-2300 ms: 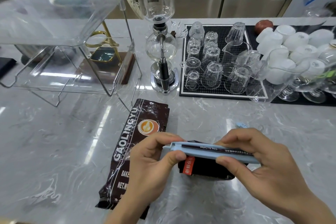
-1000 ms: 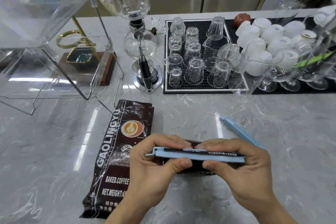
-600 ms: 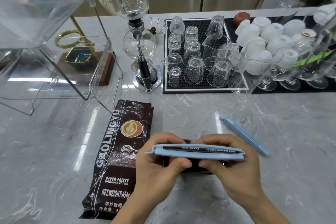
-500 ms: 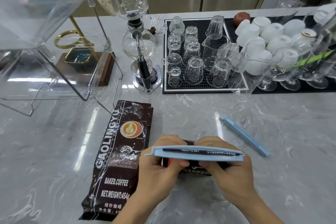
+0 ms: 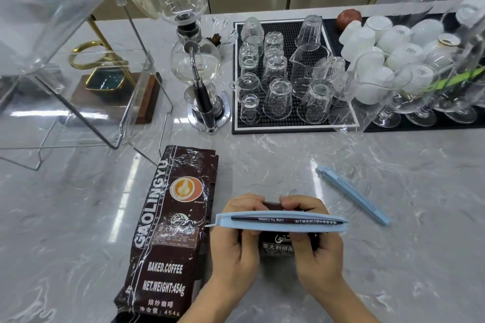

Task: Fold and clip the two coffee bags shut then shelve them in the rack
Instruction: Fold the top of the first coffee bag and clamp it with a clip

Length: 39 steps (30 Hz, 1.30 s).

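Note:
I hold a dark brown coffee bag [image 5: 277,245] upright near the counter's front edge. A light blue clip [image 5: 282,223] runs across its folded top. My left hand [image 5: 233,241] grips the bag and the clip's left end, and my right hand [image 5: 319,249] grips the right end, thumbs in front and fingers behind. A second brown coffee bag [image 5: 170,228], printed GAOLINGYU, lies flat to the left of my hands, its top unclipped. A second blue clip [image 5: 353,194] lies on the counter to the right. The clear acrylic rack [image 5: 78,78] stands at the far left.
A glass siphon coffee maker [image 5: 195,65] stands behind the flat bag. A black mat [image 5: 291,126] holds several upturned glasses. White cups [image 5: 380,42] and stemmed glasses [image 5: 417,97] crowd the back right. A wooden stand with a gold ring [image 5: 105,81] sits behind the rack.
My hands have slid down from the clip's top so the thumbs now press the bag's front below the clip. The clip has stayed level across the bag top.

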{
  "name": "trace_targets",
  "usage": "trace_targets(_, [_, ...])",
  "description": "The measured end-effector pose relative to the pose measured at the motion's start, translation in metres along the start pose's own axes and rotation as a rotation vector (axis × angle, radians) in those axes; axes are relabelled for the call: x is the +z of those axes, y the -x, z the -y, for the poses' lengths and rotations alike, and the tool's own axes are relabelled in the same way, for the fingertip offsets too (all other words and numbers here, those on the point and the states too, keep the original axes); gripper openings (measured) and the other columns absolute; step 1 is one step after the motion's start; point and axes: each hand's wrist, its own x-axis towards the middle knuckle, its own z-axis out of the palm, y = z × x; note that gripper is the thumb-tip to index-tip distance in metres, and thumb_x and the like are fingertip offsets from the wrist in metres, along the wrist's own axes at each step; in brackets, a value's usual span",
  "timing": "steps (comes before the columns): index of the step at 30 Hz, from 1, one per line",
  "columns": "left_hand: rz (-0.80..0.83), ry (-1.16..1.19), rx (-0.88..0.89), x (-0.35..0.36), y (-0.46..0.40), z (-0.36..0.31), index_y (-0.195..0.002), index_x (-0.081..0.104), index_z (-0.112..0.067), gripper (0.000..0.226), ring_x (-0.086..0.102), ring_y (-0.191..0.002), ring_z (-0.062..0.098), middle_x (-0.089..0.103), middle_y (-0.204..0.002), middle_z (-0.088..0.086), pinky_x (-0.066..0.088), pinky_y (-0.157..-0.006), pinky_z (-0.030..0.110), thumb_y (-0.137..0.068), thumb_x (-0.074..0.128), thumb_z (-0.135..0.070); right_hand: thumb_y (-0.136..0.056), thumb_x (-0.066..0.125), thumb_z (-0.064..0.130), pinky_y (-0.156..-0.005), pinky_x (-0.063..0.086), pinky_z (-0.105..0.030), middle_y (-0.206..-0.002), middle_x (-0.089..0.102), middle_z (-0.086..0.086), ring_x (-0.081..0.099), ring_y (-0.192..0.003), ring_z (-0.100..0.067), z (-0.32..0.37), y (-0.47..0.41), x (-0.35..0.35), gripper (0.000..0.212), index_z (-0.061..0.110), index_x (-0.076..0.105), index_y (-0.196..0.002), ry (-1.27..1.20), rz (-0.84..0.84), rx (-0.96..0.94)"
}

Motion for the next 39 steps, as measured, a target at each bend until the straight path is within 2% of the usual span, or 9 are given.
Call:
trace_targets(12, [-0.007,-0.004,0.012,0.0,0.003,0.002,-0.101,0.061,-0.013,0.038,0.064,-0.104,0.023,0.065,-0.101,0.002,0.049,-0.089,0.031,-0.101,0.037,-0.042,-0.096,0.045,0.045,-0.089,0.047,-0.022,-0.109,0.06,-0.002,0.061,-0.103,-0.016,-0.004,0.001,0.0,0.032,0.017,0.06,-0.104,0.033,-0.015,-0.077])
trace_targets(15, [-0.013,0.018,0.001,-0.001,0.006,0.002,-0.101,0.059,-0.024,0.021,0.062,-0.107,0.026,0.063,-0.11,0.001,0.049,-0.09,0.036,-0.101,0.041,-0.034,-0.095,0.051,0.032,-0.089,0.049,-0.039,-0.112,0.058,-0.007,0.06,-0.103,-0.027,-0.008,0.004,0.002,0.019,0.016,0.059,-0.099,-0.019,-0.012,-0.059])
trace_targets(17, [-0.005,0.004,-0.017,-0.002,0.01,0.002,-0.102,0.059,-0.021,0.02,0.06,-0.111,0.026,0.062,-0.116,0.001,0.047,-0.092,0.034,-0.101,0.042,-0.031,-0.093,0.053,0.025,-0.088,0.049,-0.049,-0.114,0.058,-0.011,0.059,-0.105,-0.034,-0.01,0.007,-0.001,0.014,0.014,0.058,-0.1,-0.042,-0.002,-0.048])
trace_targets(21, [0.0,0.014,-0.066,-0.005,0.017,0.003,-0.11,0.057,-0.01,0.026,0.057,-0.119,0.029,0.059,-0.125,0.006,0.043,-0.099,0.032,-0.101,0.043,-0.03,-0.097,0.045,0.042,-0.1,0.045,-0.035,-0.124,0.057,-0.006,0.054,-0.12,-0.027,-0.006,0.01,-0.009,0.035,0.013,0.054,-0.115,0.011,0.064,-0.035])
trace_targets(26, [0.004,0.029,-0.128,-0.006,0.019,0.001,-0.108,0.059,-0.015,0.021,0.056,-0.12,0.028,0.06,-0.125,0.006,0.044,-0.098,0.029,-0.094,0.044,-0.012,-0.097,0.044,0.043,-0.104,0.042,-0.034,-0.129,0.056,-0.003,0.051,-0.125,-0.026,-0.008,0.014,-0.01,0.039,0.011,0.054,-0.118,0.022,0.091,0.017])
trace_targets(30, [0.016,0.033,-0.165,-0.005,0.018,-0.002,-0.106,0.059,-0.021,0.016,0.057,-0.119,0.025,0.06,-0.126,0.002,0.045,-0.097,0.028,-0.097,0.046,-0.022,-0.098,0.043,0.043,-0.103,0.041,-0.025,-0.127,0.056,0.001,0.052,-0.124,-0.02,-0.003,0.011,-0.01,0.045,0.003,0.056,-0.111,0.068,0.091,0.023])
trace_targets(33, [0.004,0.034,-0.167,-0.006,0.018,-0.004,-0.111,0.06,-0.02,0.025,0.055,-0.123,0.026,0.059,-0.128,0.003,0.044,-0.1,0.03,-0.099,0.045,-0.037,-0.097,0.044,0.045,-0.103,0.042,-0.028,-0.128,0.057,0.003,0.052,-0.125,-0.02,-0.003,0.012,-0.01,0.04,0.011,0.055,-0.117,0.054,0.085,0.028])
trace_targets(36, [0.016,-0.005,-0.198,-0.011,0.024,-0.005,-0.127,0.058,-0.023,0.034,0.054,-0.126,0.024,0.06,-0.132,0.001,0.044,-0.102,0.031,-0.097,0.048,-0.036,-0.093,0.048,0.051,-0.104,0.044,-0.031,-0.13,0.057,0.005,0.052,-0.126,-0.02,-0.004,0.014,-0.012,0.048,0.018,0.053,-0.126,0.055,0.077,0.085])
trace_targets(39, [0.019,0.02,-0.261,-0.015,0.031,-0.01,-0.13,0.055,-0.037,0.04,0.053,-0.128,0.01,0.06,-0.134,-0.01,0.042,-0.101,0.018,-0.09,0.056,-0.036,-0.085,0.057,0.057,-0.106,0.041,-0.025,-0.135,0.055,0.007,0.049,-0.13,-0.013,-0.005,0.019,-0.019,0.063,0.018,0.048,-0.134,0.028,0.085,0.157])
